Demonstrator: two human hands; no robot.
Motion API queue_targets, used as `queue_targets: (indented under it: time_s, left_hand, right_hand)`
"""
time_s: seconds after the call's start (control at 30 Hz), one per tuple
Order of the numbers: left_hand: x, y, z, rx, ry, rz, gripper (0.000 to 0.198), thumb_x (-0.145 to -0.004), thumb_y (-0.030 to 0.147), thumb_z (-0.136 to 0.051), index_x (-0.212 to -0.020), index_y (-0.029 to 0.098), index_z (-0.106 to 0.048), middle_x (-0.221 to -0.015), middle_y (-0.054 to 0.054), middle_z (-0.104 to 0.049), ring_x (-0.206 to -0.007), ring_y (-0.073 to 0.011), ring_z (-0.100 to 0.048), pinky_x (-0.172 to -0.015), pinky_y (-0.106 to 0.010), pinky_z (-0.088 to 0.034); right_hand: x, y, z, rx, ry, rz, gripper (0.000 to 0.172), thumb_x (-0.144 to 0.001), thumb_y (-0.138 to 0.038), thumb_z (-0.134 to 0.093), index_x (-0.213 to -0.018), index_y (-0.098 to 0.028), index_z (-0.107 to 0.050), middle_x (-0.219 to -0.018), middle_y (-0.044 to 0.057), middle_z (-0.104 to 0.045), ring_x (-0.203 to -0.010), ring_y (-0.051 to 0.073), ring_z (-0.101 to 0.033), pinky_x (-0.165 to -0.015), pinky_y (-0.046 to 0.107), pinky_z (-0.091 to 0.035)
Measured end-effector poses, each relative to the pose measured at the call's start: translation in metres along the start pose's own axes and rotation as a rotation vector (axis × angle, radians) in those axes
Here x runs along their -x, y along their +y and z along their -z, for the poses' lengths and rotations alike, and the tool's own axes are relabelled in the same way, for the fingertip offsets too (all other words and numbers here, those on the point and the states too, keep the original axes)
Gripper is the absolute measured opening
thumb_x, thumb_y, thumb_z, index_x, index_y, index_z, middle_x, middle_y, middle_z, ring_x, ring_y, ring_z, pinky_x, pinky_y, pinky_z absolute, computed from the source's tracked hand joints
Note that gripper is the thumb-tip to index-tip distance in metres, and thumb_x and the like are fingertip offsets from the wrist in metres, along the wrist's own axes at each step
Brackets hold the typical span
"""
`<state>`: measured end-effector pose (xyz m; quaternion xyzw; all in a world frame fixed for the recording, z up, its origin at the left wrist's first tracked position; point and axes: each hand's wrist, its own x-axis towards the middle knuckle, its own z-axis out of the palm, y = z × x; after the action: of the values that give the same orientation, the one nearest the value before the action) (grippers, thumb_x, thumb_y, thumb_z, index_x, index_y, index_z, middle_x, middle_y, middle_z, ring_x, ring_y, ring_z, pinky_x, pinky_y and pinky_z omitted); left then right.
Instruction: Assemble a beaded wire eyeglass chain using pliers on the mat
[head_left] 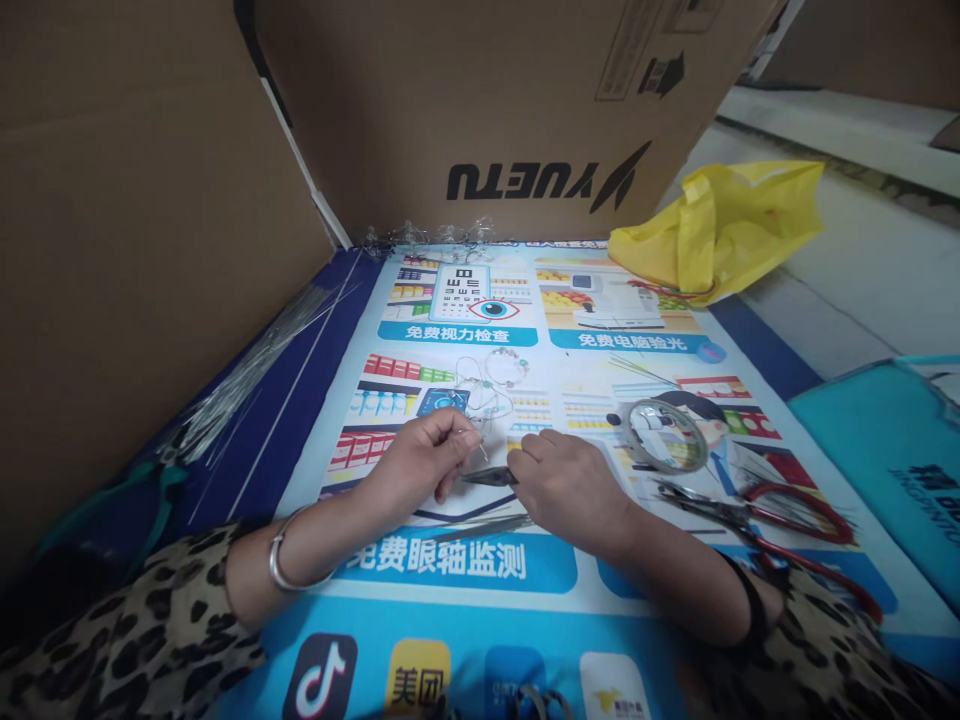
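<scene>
My left hand [420,458] pinches a thin wire [484,452] between thumb and fingertips. My right hand [568,490] is closed around dark-nosed pliers [484,478], whose handles are hidden in the fist. The pliers' jaws point left and lie just below the wire, close to my left fingertips; whether they touch it I cannot tell. Just beyond my hands lies a loop of wire strung with small beads [506,368], with looser wire curls beside it. Several cut wires [484,527] lie on the printed sheet below the pliers.
Right of my hands are a roll of tape [700,450] and red-handled tools [799,512]. A yellow bag [750,225] and a teal bag [885,480] lie farther right. Straight wires [255,370] and teal-handled pliers [161,490] are at left. Cardboard [465,100] walls the back, with wire pieces [427,238] before it.
</scene>
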<state>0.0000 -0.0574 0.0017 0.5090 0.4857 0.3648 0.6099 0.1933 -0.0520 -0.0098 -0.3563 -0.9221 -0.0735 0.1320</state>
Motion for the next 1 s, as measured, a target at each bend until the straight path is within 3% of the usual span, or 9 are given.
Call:
queue_targets:
  time_s: [0.27, 0.47, 0.57, 0.83, 1.0]
  left_hand:
    - [0.004, 0.003, 0.002, -0.205, 0.013, -0.161, 0.016, -0.085, 0.031, -0.050, -0.077, 0.017, -0.052, -0.047, 0.008, -0.042, -0.039, -0.0051, -0.040, -0.041, -0.017, -0.034]
    - [0.008, 0.008, 0.003, -0.646, 0.058, -0.660, 0.013, -0.086, 0.017, -0.047, -0.079, 0.016, -0.057, -0.065, 0.000, -0.056, -0.063, -0.0107, -0.051, -0.059, -0.023, -0.041]
    - [0.008, 0.005, 0.004, -0.772, 0.038, -0.782, 0.011, -0.086, 0.017, -0.046, -0.084, 0.016, -0.057, -0.069, -0.002, -0.058, -0.067, -0.0122, -0.052, -0.059, -0.023, -0.041]
    - [0.009, 0.006, 0.004, -0.792, 0.047, -0.818, 0.010, -0.086, 0.017, -0.048, -0.084, 0.016, -0.058, -0.066, -0.001, -0.056, -0.064, -0.0116, -0.052, -0.056, -0.022, -0.040]
    - [0.008, 0.011, 0.001, -0.518, 0.053, -0.522, 0.014, -0.085, 0.019, -0.048, -0.076, 0.016, -0.058, -0.061, 0.002, -0.056, -0.061, -0.0094, -0.051, -0.057, -0.021, -0.041]
  right_hand:
    - [-0.001, -0.003, 0.005, -0.079, -0.169, -0.074, 0.010, -0.078, -0.020, -0.049, -0.071, -0.019, -0.057, -0.071, 0.002, -0.060, -0.065, 0.015, -0.049, -0.056, 0.028, -0.024]
    - [-0.002, -0.004, 0.008, -0.150, -0.265, -0.112, 0.011, -0.080, -0.023, -0.049, -0.082, -0.019, -0.059, -0.078, 0.003, -0.063, -0.069, 0.016, -0.053, -0.059, 0.026, -0.028]
    - [-0.001, -0.004, 0.007, -0.160, -0.279, -0.114, 0.012, -0.080, -0.023, -0.049, -0.082, -0.019, -0.060, -0.079, 0.003, -0.064, -0.070, 0.016, -0.054, -0.059, 0.026, -0.029]
    - [0.000, -0.004, 0.004, -0.161, -0.251, -0.119, 0.013, -0.080, -0.022, -0.047, -0.079, -0.018, -0.060, -0.079, 0.004, -0.064, -0.071, 0.016, -0.053, -0.062, 0.026, -0.032]
    - [-0.001, 0.000, -0.001, -0.129, -0.167, -0.057, 0.011, -0.079, -0.021, -0.048, -0.079, -0.018, -0.059, -0.078, 0.004, -0.062, -0.071, 0.016, -0.051, -0.063, 0.026, -0.031]
